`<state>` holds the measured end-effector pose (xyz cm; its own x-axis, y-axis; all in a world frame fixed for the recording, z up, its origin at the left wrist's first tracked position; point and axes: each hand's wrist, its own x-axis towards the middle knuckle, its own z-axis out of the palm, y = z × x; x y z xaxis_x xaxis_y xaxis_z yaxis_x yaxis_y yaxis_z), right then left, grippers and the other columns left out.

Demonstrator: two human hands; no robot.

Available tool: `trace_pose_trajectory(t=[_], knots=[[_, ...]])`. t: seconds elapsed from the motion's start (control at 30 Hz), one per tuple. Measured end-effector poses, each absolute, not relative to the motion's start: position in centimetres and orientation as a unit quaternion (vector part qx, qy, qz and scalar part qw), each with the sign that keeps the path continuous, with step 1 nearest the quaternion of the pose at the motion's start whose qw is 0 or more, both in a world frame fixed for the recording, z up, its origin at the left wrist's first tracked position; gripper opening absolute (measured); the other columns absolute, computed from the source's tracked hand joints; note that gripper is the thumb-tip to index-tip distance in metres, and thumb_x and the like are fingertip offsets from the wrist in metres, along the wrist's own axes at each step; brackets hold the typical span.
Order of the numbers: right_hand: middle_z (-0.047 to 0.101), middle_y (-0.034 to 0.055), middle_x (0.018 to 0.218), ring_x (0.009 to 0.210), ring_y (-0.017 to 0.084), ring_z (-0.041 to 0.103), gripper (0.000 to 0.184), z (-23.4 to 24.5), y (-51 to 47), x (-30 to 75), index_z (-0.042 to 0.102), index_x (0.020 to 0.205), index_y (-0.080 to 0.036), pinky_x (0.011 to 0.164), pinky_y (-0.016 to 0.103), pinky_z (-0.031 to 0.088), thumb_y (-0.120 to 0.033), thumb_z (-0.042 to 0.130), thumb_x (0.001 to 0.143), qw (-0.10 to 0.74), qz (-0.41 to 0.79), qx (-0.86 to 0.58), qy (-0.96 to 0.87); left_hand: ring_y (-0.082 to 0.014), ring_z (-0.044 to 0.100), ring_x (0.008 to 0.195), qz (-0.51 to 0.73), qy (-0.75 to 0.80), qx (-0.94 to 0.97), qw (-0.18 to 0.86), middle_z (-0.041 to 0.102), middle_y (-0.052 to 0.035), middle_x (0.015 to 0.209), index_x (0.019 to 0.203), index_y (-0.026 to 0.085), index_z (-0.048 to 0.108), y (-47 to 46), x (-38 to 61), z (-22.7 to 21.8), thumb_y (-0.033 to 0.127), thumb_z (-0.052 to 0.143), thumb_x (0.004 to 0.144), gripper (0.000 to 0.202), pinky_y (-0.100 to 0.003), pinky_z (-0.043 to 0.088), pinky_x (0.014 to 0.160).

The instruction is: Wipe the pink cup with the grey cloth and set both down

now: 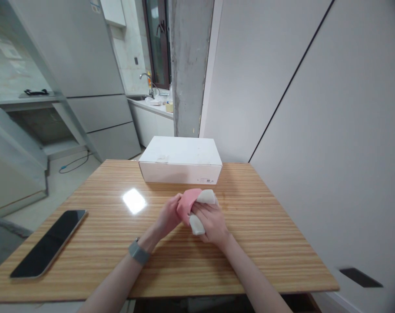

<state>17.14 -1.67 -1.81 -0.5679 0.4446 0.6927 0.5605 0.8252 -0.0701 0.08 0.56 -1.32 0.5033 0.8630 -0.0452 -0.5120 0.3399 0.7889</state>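
Over the middle of the table, my left hand (170,216) grips the left side of a smooth pink object (187,204), whose exact kind I cannot make out. My right hand (213,221) is closed on a folded white cloth (197,224) and pushes it against the pink object's right side. Part of the cloth sticks out above the right fingers and part below them. The right hand and the cloth hide much of the pink object. A grey band is on my left wrist.
A white box (180,163) lies behind my hands on the striped wooden table (265,248). The phone (50,243) rests at the table's left. A white panelled wall (301,121) rises along the right side. Beyond are a grey pillar (191,69) and kitchen sink.
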Motion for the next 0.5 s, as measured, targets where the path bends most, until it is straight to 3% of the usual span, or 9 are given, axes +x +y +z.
trace_pose_trajectory(t=[0.07,0.17,0.33,0.5], knots=[[0.068,0.0168,0.107,0.100,0.026,0.062,0.049,-1.9,-2.1,16.7,0.050,0.124,-0.008,0.090,0.039,0.047,-0.030,0.040,0.083,0.339,-0.094,-0.225,-0.909,-0.0238,0.064,0.089,0.421,0.265,0.354,0.792,0.071,-0.0075,0.085,0.093,0.015,0.067,0.9,-0.4,-1.1,0.056,0.049,0.083,0.045,-0.036,0.046,0.087],[0.070,0.0158,0.101,0.096,0.024,0.063,0.047,-2.0,-2.6,16.1,0.052,0.121,-0.006,0.088,0.036,0.048,-0.027,0.044,0.080,0.335,-0.101,-0.173,-0.921,-0.0247,0.065,0.089,0.374,0.323,0.367,0.788,0.072,-0.0073,0.081,0.087,0.013,0.070,1.0,-1.4,-0.7,0.052,0.054,0.082,0.042,-0.037,0.043,0.093],[0.070,0.0134,0.099,0.095,0.024,0.063,0.047,-2.1,-2.1,16.8,0.053,0.120,-0.010,0.085,0.037,0.048,-0.030,0.045,0.078,0.338,-0.076,-0.181,-0.921,-0.0235,0.058,0.109,0.354,0.377,0.450,0.728,0.073,-0.0057,0.093,0.092,0.017,0.072,1.2,-1.8,-0.7,0.040,0.059,0.083,0.028,-0.037,0.026,0.111],[0.069,0.0125,0.103,0.099,0.025,0.062,0.048,-2.1,-1.7,18.3,0.052,0.122,-0.012,0.092,0.040,0.044,-0.028,0.044,0.078,0.325,-0.061,-0.225,-0.916,-0.0214,0.053,0.118,0.403,0.310,0.457,0.730,0.070,-0.0052,0.108,0.097,0.019,0.072,1.1,-1.3,-1.3,0.034,0.056,0.085,0.024,-0.032,0.027,0.111]])
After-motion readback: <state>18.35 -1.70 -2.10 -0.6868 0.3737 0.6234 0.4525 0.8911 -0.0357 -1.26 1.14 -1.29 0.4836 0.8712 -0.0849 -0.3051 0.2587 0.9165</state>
